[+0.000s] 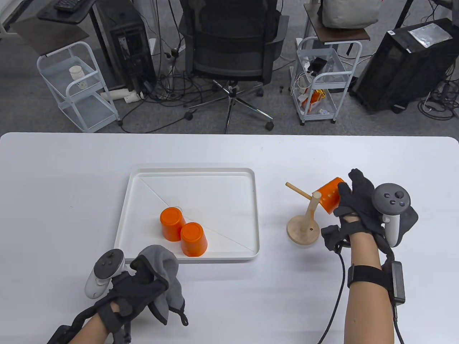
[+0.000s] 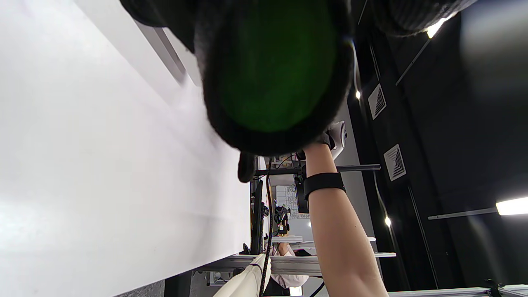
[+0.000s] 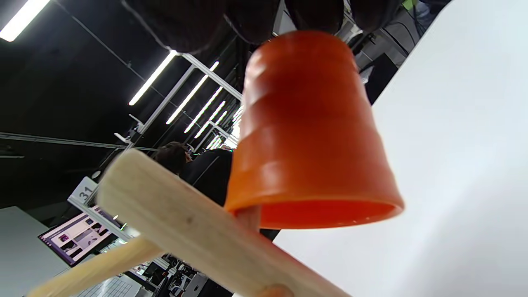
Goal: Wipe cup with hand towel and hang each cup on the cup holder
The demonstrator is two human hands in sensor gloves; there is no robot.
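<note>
Right hand (image 1: 358,202): gloved fingers (image 3: 317,12) curled round base of orange cup (image 3: 309,136), cup tilted, mouth over peg of wooden cup holder (image 1: 304,222); peg tip inside rim in right wrist view. Holder: round base on white table (image 1: 64,186), right of tray, second peg pointing up-left, bare. Left hand (image 1: 136,290): fingers bunched round grey hand towel (image 1: 163,276), near table's front edge, just below tray. White tray (image 1: 136,200): two orange cups (image 1: 183,231) upside down, touching, near front rim.
</note>
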